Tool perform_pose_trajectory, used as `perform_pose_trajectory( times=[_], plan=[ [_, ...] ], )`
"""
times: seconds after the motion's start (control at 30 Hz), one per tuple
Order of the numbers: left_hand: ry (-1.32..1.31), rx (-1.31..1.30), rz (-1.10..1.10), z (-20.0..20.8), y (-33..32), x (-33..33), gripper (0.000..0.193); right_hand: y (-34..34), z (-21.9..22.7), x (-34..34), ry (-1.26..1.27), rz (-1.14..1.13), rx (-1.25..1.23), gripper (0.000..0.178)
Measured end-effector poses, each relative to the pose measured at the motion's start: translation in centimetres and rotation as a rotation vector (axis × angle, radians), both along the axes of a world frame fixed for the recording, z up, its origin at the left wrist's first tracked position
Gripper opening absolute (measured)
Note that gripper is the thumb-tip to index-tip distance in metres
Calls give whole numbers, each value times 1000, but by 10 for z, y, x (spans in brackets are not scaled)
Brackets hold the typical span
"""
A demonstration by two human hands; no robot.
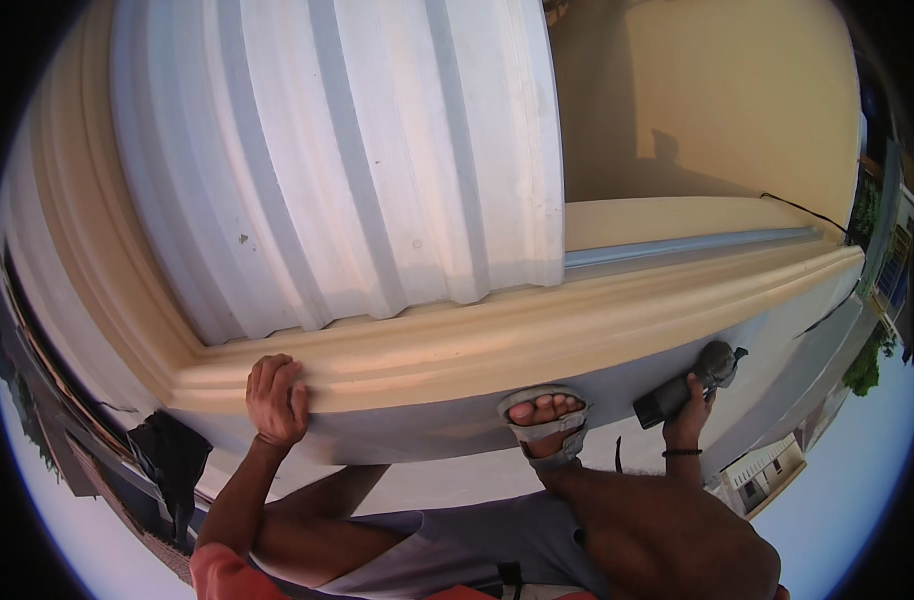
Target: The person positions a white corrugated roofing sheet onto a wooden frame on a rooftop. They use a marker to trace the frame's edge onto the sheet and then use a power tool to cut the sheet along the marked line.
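Likely hefty, best held mid-body — our right hand (689, 410) grips a dark handheld tool (661, 403); our left hand (277, 400), fingers bent, touches cream moulding (457, 350).

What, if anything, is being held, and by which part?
The right hand holds a dark, drill-like tool by its middle; the left hand rests on the beige moulded ledge.

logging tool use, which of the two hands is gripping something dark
The right hand, gripping a dark handheld tool and wearing a dark bracelet at the wrist; the left hand rests on the cream ledge, with no tool.
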State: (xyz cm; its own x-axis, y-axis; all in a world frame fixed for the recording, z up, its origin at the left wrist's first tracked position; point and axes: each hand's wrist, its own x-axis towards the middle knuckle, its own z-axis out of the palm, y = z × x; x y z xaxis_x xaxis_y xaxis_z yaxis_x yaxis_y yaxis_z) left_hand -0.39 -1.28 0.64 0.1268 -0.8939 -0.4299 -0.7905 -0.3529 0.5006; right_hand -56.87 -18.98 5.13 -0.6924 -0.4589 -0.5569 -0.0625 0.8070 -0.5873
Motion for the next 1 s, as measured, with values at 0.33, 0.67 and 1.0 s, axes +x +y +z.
perform_pose_trajectory(
  times=[0.33, 0.67, 1.0],
  plan=[
    [-15, 18, -4, -2, 4, 0, 26, 0, 4, 7, -106, -38, -20, 55],
    [-3, 0, 4, -1, 2, -1, 27, 2, 0, -12, -109, -21, 12, 49],
    [-44, 28, -10, -2, 5, 2, 27, 14, 40, 6, 71, -135, 301, 69]
  ],
)
